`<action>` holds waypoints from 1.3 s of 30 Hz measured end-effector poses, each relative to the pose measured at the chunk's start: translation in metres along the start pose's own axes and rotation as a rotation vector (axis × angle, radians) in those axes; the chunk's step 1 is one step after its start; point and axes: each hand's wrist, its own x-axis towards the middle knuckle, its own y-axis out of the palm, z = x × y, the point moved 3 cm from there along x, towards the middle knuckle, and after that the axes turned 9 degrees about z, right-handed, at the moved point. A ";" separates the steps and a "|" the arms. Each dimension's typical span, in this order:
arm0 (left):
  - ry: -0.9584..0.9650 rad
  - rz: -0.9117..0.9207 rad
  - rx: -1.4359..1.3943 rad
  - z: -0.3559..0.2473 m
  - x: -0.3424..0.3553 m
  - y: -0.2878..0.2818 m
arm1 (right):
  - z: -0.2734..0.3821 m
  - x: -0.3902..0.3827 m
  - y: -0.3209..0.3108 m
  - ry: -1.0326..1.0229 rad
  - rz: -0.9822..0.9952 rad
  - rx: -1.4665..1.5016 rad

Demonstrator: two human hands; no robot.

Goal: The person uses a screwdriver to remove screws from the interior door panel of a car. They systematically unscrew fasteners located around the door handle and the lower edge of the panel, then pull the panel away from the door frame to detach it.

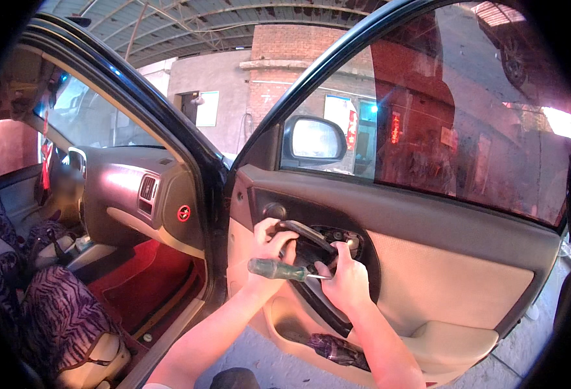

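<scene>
My left hand (274, 241) is closed around the left end of a curved black trim piece (308, 235), lifted off the inside of the open car door. A screwdriver (274, 269) with a translucent green handle lies across in front of my left wrist. Its metal shaft runs into the curled fingers of my right hand (347, 279), which grips it there. The index finger and thumb of that hand are at the trim piece's right end; whether they pinch it is hard to tell. Behind the piece, a recess (349, 240) in the door panel shows some mechanism.
The door panel (454, 266) is beige and dark grey, with a window above and a side mirror (316, 139) beyond. A dark bundle (334, 350) sits in the lower door pocket. To the left are the dashboard (127, 188), a patterned seat (65, 318) and red floor mat (136, 279).
</scene>
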 end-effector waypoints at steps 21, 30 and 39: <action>-1.137 -0.162 -0.035 0.254 -0.220 -0.171 | 0.010 -0.003 0.010 0.042 0.018 -0.092; -1.687 -0.130 0.469 0.387 -0.493 -0.270 | 0.023 -0.010 0.023 -0.002 -0.042 -0.238; -1.141 0.056 0.544 0.263 -0.393 -0.237 | 0.063 -0.025 0.035 -0.234 0.001 -0.392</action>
